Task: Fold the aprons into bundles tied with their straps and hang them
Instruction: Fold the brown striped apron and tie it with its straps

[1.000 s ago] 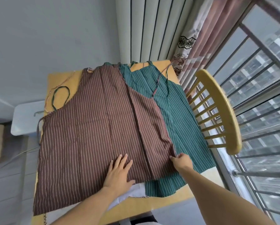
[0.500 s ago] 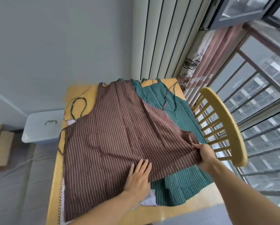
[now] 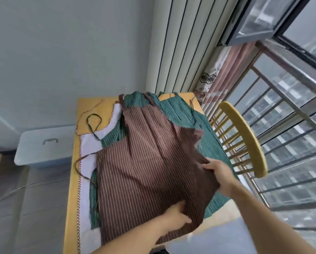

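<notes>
Brown apron point(image 3: 144, 162) on desk point(image 3: 71, 180) mid first fold, both hands point(image 3: 218, 173) gripping it; tying, hanging undone.

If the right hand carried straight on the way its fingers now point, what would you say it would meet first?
The right hand points up-left across the table, pinching the brown striped apron. Going on, it would most likely plough into that apron's own raised fabric first; depth is unclear.

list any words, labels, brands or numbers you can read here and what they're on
None: no readable text shows anywhere.
Brown apron: stripes only, no label seen.
Green apron: stripes only.
Storage box: plain lid, no writing.
Curtain: a flower pattern, not lettering.
</notes>
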Demonstrator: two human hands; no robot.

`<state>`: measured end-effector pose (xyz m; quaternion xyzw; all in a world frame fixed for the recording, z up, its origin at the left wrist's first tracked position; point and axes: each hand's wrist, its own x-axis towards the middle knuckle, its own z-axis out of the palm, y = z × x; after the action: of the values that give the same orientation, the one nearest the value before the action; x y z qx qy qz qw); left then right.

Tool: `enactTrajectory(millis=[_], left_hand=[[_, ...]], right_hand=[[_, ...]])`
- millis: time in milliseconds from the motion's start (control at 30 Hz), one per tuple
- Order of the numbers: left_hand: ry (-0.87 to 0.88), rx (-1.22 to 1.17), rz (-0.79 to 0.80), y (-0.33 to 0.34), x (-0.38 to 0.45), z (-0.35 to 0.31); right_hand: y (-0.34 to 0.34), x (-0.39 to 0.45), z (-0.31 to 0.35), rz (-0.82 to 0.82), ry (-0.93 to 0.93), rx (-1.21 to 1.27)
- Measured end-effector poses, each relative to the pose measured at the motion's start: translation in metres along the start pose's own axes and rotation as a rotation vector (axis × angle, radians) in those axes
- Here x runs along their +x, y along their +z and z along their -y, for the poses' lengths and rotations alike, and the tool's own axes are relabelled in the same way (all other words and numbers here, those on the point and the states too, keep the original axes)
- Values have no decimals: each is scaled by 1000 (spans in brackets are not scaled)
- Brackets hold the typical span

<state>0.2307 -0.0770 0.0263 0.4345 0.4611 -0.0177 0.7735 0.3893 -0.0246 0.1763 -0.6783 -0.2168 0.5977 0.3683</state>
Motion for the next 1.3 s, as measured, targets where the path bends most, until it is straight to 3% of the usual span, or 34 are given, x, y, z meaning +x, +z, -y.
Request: enactTrajectory(millis=[67, 133, 267, 367, 500, 567, 700, 800, 967, 1033, 1133, 1200, 1300], left_hand=[[-87, -298, -172, -35, -13, 13], [-101, -582, -323, -81, -28, 26], [-88, -897, -417, -161, -59, 45], [-123, -886, -419, -181, -72, 57], [-201, -577, -598, -185, -69, 80], [-202, -489, -661, -191, -65, 88], [-253, -279, -775, -211, -54, 101], [-272, -76, -818, -220, -54, 90], [-79, 269, -1096, -242, -44, 48], [27, 473, -1115, -254, -34, 32], [40, 709, -1064, -270, -15, 11], [42, 686, -1113, -277, -3, 4], [17, 248, -1272, -285, 5, -8]], right_hand=[[49, -9, -27, 157, -52, -136], [93, -13, -66, 326, -74, -432], [150, -1, -143, 593, -82, -1022], [173, 4, -171, 660, -6, -1154], [179, 4, -177, 763, 191, -1114], [172, 10, -169, 683, 156, -1119], [151, 42, -152, 304, 19, -1101], [141, 72, -128, 128, -48, -1102], [136, 133, -94, -6, -187, -1108], [136, 155, -82, -61, -206, -1013], [130, 186, -68, -134, -186, -865], [127, 201, -63, -134, -198, -904], [127, 230, -52, -120, -202, -953]])
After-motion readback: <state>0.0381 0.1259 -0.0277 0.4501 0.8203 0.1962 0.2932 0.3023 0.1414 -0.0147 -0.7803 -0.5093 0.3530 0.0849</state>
